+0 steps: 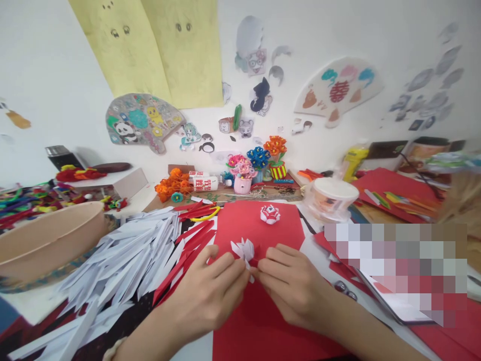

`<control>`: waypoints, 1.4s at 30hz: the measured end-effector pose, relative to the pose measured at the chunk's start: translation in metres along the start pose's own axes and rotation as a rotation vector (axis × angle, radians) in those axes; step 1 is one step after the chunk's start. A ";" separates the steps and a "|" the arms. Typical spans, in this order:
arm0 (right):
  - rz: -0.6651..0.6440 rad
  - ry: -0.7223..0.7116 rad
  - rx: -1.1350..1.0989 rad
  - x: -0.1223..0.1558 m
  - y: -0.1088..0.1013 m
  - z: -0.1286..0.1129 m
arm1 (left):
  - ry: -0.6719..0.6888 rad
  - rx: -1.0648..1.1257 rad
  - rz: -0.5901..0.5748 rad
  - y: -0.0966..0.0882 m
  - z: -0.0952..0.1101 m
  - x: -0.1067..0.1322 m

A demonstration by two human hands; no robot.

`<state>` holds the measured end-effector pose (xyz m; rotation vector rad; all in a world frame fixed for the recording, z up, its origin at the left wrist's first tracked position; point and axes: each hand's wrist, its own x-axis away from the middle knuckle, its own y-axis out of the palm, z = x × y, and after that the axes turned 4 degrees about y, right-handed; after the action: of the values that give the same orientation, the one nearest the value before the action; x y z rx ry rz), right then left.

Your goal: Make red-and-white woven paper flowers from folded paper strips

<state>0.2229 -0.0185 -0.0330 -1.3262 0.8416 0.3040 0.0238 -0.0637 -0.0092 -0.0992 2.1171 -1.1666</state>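
My left hand (210, 293) and my right hand (291, 286) meet over a red paper sheet (263, 321). Both pinch a small folded paper flower (243, 249) made of white pointed pieces with a bit of red. The fingertips of both hands are closed on its lower edge. A finished red-and-white paper flower (270, 214) sits farther back on the same red sheet, apart from my hands.
A heap of folded white paper strips (124, 255) and red strips (188, 245) lies to the left. A beige bowl (45, 240) stands far left. A round lidded container (330, 198), glue bottle (205, 183) and small pots of craft flowers (259, 165) stand behind.
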 end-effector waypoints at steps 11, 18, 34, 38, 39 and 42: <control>0.067 0.137 0.002 -0.003 0.001 -0.003 | -0.112 -0.052 0.005 0.009 0.011 0.000; 0.075 0.044 0.127 -0.008 0.005 -0.005 | 0.021 -0.132 -0.090 0.005 0.007 0.000; -0.056 0.448 -0.318 -0.007 0.003 -0.006 | -0.607 0.377 -0.093 0.006 0.014 -0.010; -0.070 0.475 -0.352 -0.008 0.000 -0.006 | -0.636 0.485 -0.103 0.004 0.014 -0.013; -0.065 0.482 -0.355 -0.008 0.000 -0.006 | -0.631 0.498 -0.105 0.003 0.014 -0.014; -0.040 0.501 -0.363 -0.008 -0.001 -0.006 | -0.641 0.526 -0.105 0.000 0.013 -0.016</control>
<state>0.2160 -0.0224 -0.0263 -1.7957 1.2148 0.0903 0.0441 -0.0670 -0.0045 -0.2983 1.2253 -1.4760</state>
